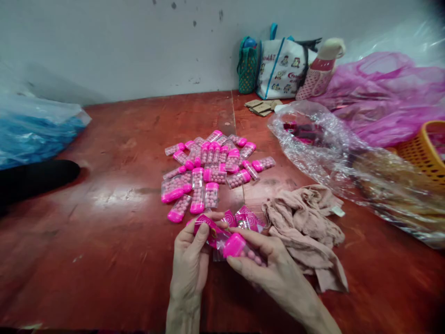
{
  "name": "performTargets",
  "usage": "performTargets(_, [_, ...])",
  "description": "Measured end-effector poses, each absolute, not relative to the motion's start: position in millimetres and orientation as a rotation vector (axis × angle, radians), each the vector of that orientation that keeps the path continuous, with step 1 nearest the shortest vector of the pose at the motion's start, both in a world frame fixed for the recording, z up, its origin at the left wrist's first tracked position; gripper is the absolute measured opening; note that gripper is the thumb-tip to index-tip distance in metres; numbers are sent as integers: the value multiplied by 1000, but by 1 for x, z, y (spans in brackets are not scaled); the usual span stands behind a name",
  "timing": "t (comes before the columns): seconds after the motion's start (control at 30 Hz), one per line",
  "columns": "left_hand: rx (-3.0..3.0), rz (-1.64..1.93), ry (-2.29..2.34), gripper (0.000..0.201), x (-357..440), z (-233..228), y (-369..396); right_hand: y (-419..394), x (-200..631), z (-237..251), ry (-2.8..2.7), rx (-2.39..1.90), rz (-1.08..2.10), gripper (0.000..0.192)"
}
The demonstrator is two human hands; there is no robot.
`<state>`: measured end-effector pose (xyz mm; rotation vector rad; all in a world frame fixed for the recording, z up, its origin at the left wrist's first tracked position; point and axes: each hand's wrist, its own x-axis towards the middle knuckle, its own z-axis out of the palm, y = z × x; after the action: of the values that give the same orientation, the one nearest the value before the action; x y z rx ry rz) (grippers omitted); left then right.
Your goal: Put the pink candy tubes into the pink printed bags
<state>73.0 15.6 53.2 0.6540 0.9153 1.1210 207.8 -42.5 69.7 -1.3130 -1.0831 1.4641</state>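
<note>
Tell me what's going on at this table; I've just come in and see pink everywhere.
A person is working with both hands at a red table. The right hand holds a small clear tube of pink beads with a pink cap; the left hand pinches a clear packet with a pink label against it. A pile of like tubes lies just beyond, a beige cloth to the right.

1. Pile of capsule tubes (212,171) mid table (114,153), just beyond both hands.
2. Left hand (189,262) and right hand (267,264) at near edge, together on one tube (239,247) and a sachet (208,228).
3. Cloth (309,232) right of hands, touching nothing in pile.
4. Clear plastic bag (333,153) behind cloth, far right.
5. Tote bags (278,65) at back against wall (121,41).
6. Basket (426,150) at right edge.
</note>
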Motion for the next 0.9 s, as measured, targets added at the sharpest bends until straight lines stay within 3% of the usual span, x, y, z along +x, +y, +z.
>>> performTargets(0.13, [693,1049,908,20,69,55,16,-41,207,66,-1087,-1411,1354,30])
performTargets(0.3, [695,910,881,21,65,51,17,-42,206,64,-997,-1359,1389,18])
performTargets(0.5, [665,872,870,20,65,48,17,-43,202,59,-895,-1321,1454,20])
performTargets(0.9, [688,917,835,17,65,48,17,-40,209,68,-1292,-1465,1212,29])
